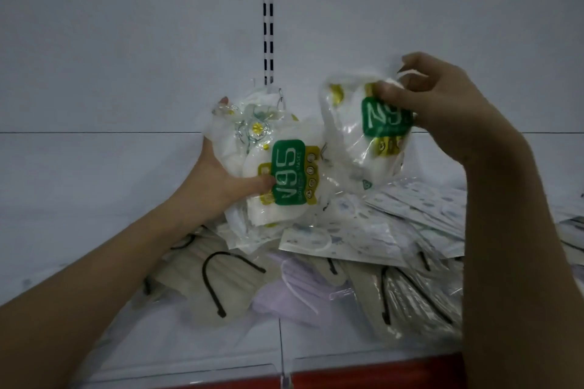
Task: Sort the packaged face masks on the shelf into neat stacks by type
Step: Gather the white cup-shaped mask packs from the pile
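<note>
Now we gather like with like above the shelf [94, 186]: our left hand [221, 174] clutches a bunch of N95 packs [278, 174], long axis upright, print running upward. Our right hand [442, 104] pinches one more N95 pack [373, 129], hanging tilted; square its edges before joining them.

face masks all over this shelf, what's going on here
A person is sorting packaged masks on a white shelf. The left hand grips a bundle of N95 mask packs with green labels, and the right hand pinches another N95 pack held up beside it. Below them lies an unsorted heap: beige masks with black ear loops, a lilac mask and flat printed white packs.
</note>
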`<state>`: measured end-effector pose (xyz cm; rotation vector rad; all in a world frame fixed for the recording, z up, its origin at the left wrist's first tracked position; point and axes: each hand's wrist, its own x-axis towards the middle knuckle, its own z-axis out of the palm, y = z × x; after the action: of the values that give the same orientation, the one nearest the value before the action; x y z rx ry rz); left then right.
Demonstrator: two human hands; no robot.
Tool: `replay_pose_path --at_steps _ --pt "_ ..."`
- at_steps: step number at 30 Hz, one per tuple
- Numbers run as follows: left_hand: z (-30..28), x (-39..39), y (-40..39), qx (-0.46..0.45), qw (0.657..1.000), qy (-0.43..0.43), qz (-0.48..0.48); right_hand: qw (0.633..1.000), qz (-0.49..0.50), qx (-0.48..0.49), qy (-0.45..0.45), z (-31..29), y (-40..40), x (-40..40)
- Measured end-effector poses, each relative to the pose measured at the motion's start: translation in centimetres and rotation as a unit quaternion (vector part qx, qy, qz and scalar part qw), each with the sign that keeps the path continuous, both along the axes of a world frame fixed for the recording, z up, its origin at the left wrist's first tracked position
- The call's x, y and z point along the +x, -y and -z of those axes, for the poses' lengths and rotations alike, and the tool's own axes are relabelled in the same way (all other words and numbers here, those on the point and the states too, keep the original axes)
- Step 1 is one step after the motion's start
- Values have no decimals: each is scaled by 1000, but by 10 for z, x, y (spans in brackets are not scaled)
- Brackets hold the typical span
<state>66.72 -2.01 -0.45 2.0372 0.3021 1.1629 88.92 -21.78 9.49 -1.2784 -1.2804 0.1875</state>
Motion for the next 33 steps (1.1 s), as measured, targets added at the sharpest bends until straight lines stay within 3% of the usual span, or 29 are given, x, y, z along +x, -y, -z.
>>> replay_pose_path --at_steps 2,3,7,14,18,21,26,30,33 --pt "-3 1 2 -5 1000 6 9 995 -93 28 -36 0 -9 -16" --pt "-4 1 2 -7 1000 10 10 996 -89 18 -19 3 -19 -23" --pt "-6 -4 -5 -2 999 41 18 988 95 -11 124 19 -62 -58" --pt "-19 -13 -3 -103 986 122 43 977 175 115 37 39 -83 -74" --pt "-35 -19 0 -124 977 173 24 992 82 73 -58 36 -86 -76" --pt "-39 -23 -3 -125 971 203 1 994 44 60 -76 37 -86 -82" --pt "-37 -27 -1 -129 978 166 4 986 -28 49 -155 48 -92 -91" --pt "-42 -33 -1 -236 966 91 58 978 -72 54 -186 46 -95 -87" --pt "-43 -39 -2 -193 976 66 78 978 -70 65 -186 44 -97 -81"
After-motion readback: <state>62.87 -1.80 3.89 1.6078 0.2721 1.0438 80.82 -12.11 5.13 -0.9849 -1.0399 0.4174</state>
